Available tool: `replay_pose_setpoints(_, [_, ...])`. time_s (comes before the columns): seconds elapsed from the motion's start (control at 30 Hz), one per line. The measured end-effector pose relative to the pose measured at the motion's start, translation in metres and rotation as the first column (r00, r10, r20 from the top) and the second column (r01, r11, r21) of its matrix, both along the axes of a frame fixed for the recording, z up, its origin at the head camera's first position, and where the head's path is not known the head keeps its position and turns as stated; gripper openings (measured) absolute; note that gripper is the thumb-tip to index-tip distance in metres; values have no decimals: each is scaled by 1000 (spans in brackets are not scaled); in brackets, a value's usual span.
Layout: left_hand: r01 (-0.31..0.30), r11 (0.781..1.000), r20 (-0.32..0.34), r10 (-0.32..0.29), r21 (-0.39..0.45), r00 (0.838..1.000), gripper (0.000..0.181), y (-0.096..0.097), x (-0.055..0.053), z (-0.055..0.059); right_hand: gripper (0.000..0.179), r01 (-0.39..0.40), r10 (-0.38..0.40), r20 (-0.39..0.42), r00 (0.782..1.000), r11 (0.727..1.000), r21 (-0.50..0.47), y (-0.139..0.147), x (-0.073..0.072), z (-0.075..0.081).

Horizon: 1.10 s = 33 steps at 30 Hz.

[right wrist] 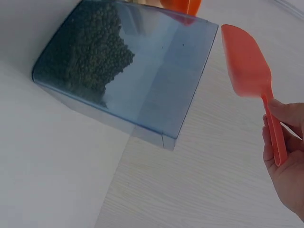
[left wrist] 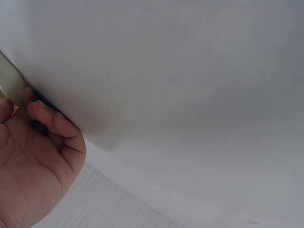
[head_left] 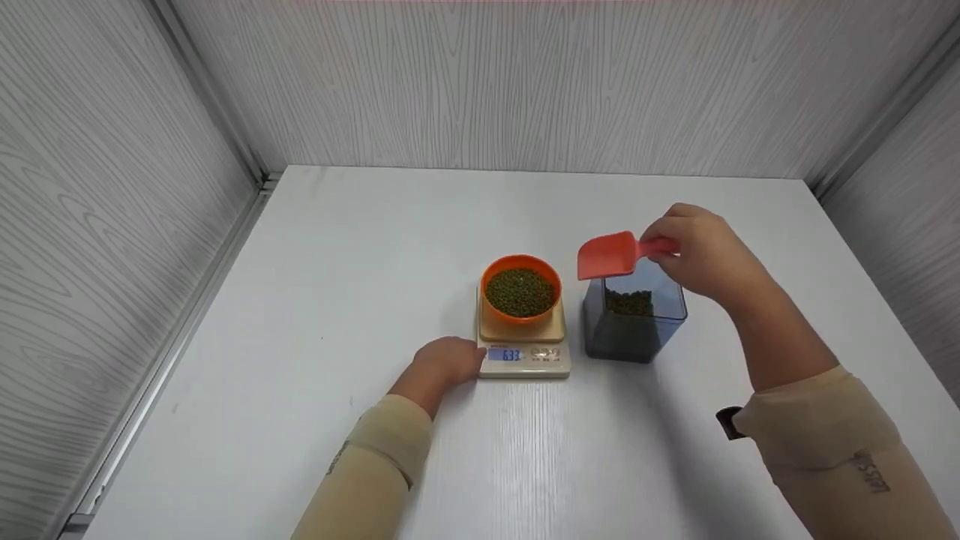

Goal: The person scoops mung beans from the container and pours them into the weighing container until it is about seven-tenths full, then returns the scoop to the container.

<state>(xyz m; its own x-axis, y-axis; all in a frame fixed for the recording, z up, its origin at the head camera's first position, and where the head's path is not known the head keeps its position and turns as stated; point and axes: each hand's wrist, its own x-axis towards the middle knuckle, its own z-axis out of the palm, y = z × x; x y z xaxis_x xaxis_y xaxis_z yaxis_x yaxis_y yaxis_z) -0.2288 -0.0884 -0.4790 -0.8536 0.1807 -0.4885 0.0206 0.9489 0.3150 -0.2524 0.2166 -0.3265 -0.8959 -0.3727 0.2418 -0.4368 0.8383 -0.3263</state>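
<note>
My right hand [head_left: 700, 251] grips a red scoop [head_left: 607, 256] by its handle, above the far side of a clear bluish container [head_left: 626, 341]. No beans show on the scoop. Small green beans [right wrist: 95, 57], like mung beans, fill the container's lower part. To its left, an orange bowl [head_left: 559, 289] heaped with the same beans stands on a kitchen scale [head_left: 525, 369], whose lit display [head_left: 507, 355] shows digits like 633. At the scale's front left corner, my left hand [head_left: 448, 358] holds the edge, its fingers [left wrist: 50, 116] curled there in the left wrist view.
Everything stands on a white table [head_left: 337, 270]. A grey wood-grain panel [head_left: 487, 82] rises behind it, with side panels [head_left: 97, 187] at left and right. A dark wrist strap end [head_left: 729, 423] sticks out from the right sleeve.
</note>
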Motion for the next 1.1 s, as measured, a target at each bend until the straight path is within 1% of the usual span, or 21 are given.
replay_pose_setpoints(0.17, [1,1000,1,-1,1,1000,48,0,-1,-2,20,34,-34,25,999,999,4,17,2,10])
replay_pose_setpoints(0.27, [10,1000,-13,-10,-9,1000,48,1,-1,-3,19,43,-43,18,999,998,35,24,4,15])
replay_pose_setpoints(0.33, [18,1000,-21,-18,-15,1000,48,1,-1,-3,18,39,-40,9,999,997,67,28,4,17])
replay_pose_setpoints(0.47, [14,1000,-24,-15,-18,1000,48,1,-1,-3,17,8,-10,11,1000,984,181,27,3,16])
replay_pose_setpoints(0.57, [5,1000,-22,-6,-14,1000,48,1,-1,-4,18,-12,10,9,1000,957,288,23,1,10])
replay_pose_setpoints(0.7, [9,1000,-25,-10,-10,1000,48,1,-2,-5,21,-7,-4,28,1000,918,397,15,-2,-1])
replay_pose_setpoints(0.8, [17,1000,-28,-17,-12,999,48,0,-2,-6,26,-9,-20,61,998,894,448,10,-4,-10])
replay_pose_setpoints(0.9, [18,1000,-30,-19,-10,999,48,0,-2,-6,29,-23,-17,77,997,873,487,7,-7,-18])
replay_pose_setpoints(1.1, [-11,1000,-11,11,5,1000,49,0,-2,-5,23,-79,53,64,997,822,565,1,-11,-33])
